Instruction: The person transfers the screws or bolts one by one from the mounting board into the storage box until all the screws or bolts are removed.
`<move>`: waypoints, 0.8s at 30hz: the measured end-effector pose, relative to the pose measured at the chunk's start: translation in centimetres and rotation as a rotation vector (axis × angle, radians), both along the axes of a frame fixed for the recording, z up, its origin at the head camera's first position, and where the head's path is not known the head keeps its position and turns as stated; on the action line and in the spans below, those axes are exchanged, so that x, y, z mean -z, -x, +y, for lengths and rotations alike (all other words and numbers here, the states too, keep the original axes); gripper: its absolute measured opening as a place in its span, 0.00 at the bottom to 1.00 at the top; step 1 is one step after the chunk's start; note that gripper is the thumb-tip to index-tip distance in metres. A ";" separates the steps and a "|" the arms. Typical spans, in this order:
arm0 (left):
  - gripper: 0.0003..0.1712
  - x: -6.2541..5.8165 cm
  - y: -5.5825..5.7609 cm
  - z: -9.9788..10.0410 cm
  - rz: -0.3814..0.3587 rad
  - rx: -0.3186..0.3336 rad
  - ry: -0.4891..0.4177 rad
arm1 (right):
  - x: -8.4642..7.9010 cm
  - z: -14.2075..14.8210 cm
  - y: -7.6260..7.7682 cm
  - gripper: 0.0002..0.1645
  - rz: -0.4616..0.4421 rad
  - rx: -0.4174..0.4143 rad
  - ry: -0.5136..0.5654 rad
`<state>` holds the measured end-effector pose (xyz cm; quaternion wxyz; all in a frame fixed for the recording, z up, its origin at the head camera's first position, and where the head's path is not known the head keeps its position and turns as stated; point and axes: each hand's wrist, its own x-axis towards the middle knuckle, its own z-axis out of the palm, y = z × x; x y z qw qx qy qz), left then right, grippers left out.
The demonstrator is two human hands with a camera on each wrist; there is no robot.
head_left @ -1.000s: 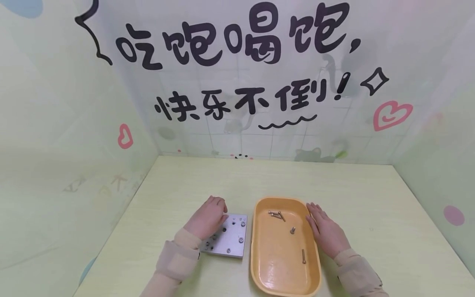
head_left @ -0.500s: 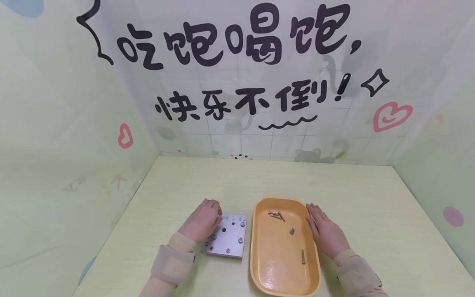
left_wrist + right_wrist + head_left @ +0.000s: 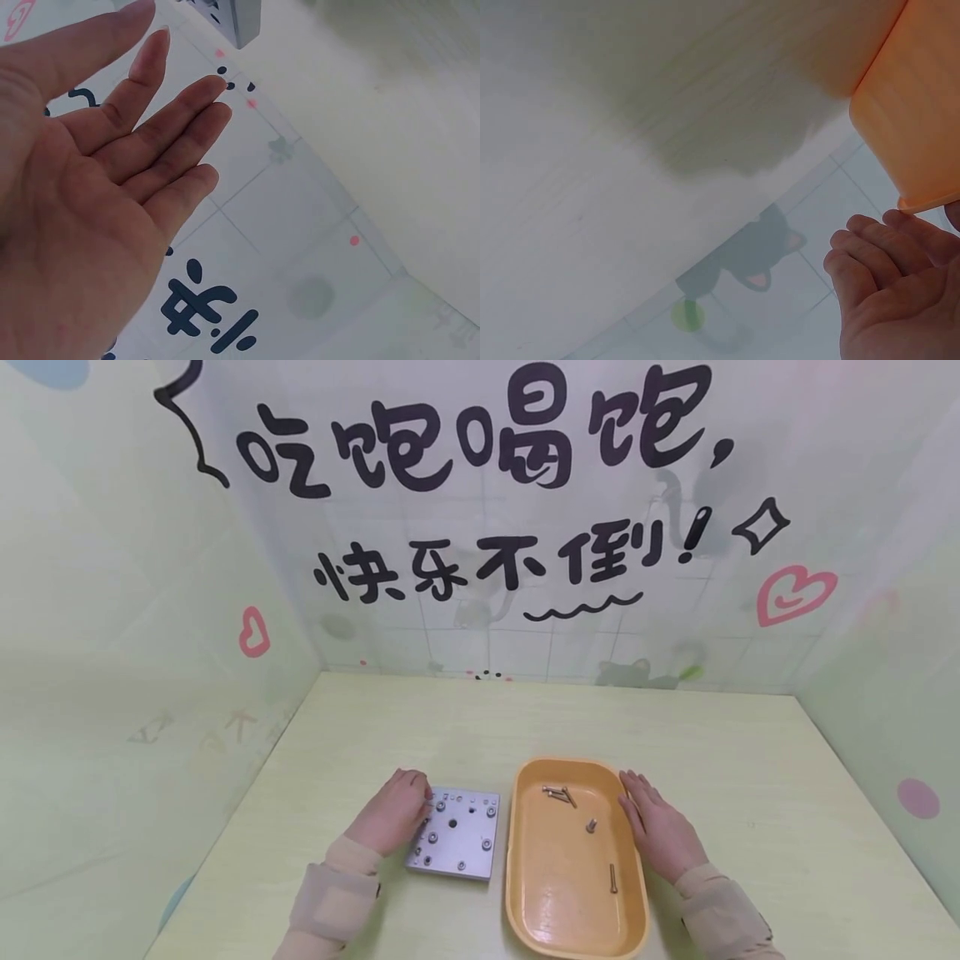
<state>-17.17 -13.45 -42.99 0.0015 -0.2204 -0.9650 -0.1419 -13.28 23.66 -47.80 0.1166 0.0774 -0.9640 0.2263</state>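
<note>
A silver metal plate [image 3: 468, 835] with several holes and socket-head screws lies on the table, left of an orange tray [image 3: 517, 893]. My left hand [image 3: 393, 810] is at the plate's upper left edge and hides part of it. Its fingers are loosely bent, and nothing shows between thumb and fingertips in the left wrist view. Long screws [image 3: 558, 794] lie at the tray's far end, a short thick bolt [image 3: 591, 826] near its middle, and a single screw [image 3: 612, 878] farther down. My right hand [image 3: 663, 835] rests against the tray's right rim, fingers fairly straight.
The pale wooden table [image 3: 420, 718] is enclosed by printed walls on the left, back and right. Large black lettering [image 3: 480, 568] and pink hearts decorate the back wall. Both forearms wear wide wrist bands.
My left hand has drawn back leftward and down from above the plate, so screws near its upper left now show. My right hand and the tray stay put.
</note>
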 end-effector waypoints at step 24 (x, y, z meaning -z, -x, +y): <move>0.07 1.4 -0.5 -0.9 -0.037 -0.029 0.000 | 0.1 0.0 0.1 0.26 0.005 0.011 -0.002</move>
